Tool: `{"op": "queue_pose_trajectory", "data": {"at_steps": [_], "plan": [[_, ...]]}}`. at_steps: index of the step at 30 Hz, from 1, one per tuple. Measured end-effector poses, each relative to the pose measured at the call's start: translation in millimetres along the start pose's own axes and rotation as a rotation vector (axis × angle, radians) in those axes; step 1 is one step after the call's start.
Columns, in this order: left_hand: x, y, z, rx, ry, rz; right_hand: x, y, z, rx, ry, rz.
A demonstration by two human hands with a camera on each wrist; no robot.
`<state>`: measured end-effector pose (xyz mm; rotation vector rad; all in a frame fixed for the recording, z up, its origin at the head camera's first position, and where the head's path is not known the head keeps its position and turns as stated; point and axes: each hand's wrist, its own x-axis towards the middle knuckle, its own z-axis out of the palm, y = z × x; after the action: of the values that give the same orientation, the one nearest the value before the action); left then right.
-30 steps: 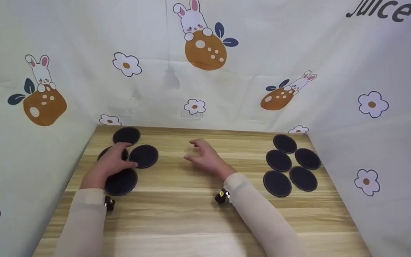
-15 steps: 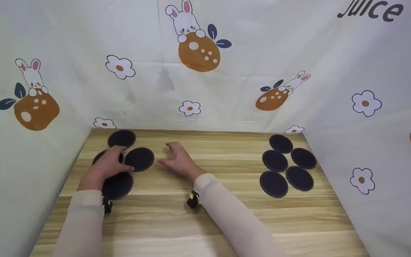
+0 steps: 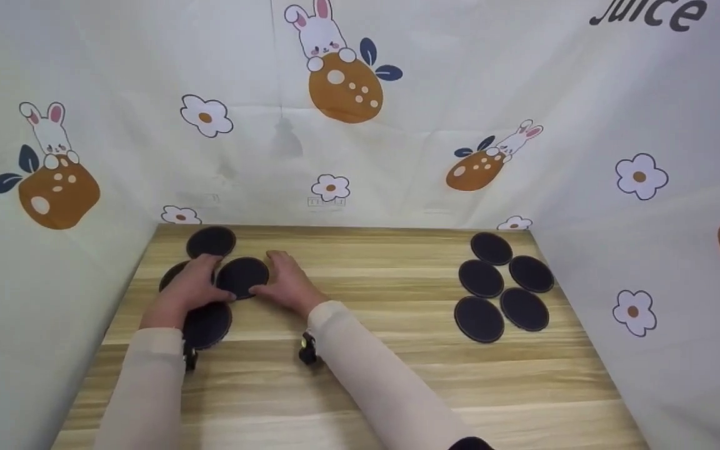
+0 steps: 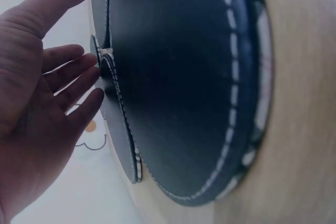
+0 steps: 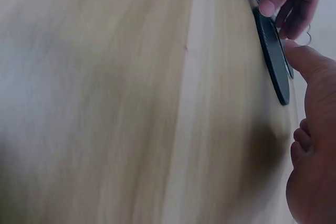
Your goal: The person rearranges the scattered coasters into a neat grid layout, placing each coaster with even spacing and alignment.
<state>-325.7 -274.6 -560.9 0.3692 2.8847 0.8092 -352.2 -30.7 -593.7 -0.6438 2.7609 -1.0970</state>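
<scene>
Several round black coasters with stitched rims lie flat in a cluster at the table's left. My left hand [image 3: 192,286] hovers over the leftmost coaster [image 3: 174,275], fingers loosely bent and apart; in the left wrist view its fingers [image 4: 73,72] hold nothing, with the front coaster [image 4: 178,77] close by. That hand partly hides the leftmost and the front coaster [image 3: 209,326]. My right hand [image 3: 288,284] is at the right edge of the inner coaster [image 3: 242,277], thumb and fingers spread around that edge; whether they touch it I cannot tell. Behind them lies the back coaster [image 3: 211,242].
Another group of several black coasters, one of them the front one [image 3: 479,319], lies at the right of the wooden table [image 3: 385,275]. A printed cloth [image 3: 397,156] with rabbits and flowers walls the table at the back and both sides.
My right hand has moved left from the middle of the table to the inner coaster's edge. My left hand has stayed over the left coasters. The head view has shifted slightly.
</scene>
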Motion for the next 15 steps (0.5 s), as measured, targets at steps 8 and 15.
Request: {"op": "queue_pose_trajectory", "data": {"at_steps": [8,15], "plan": [[-1.3,-4.3,2.6,0.024,0.024,0.025,2.7,-15.9,9.1,-0.128,-0.029,-0.073],[-2.1,-4.7,3.1,0.017,0.019,0.041,4.9,-16.2,12.8,-0.187,-0.041,-0.104]]}}
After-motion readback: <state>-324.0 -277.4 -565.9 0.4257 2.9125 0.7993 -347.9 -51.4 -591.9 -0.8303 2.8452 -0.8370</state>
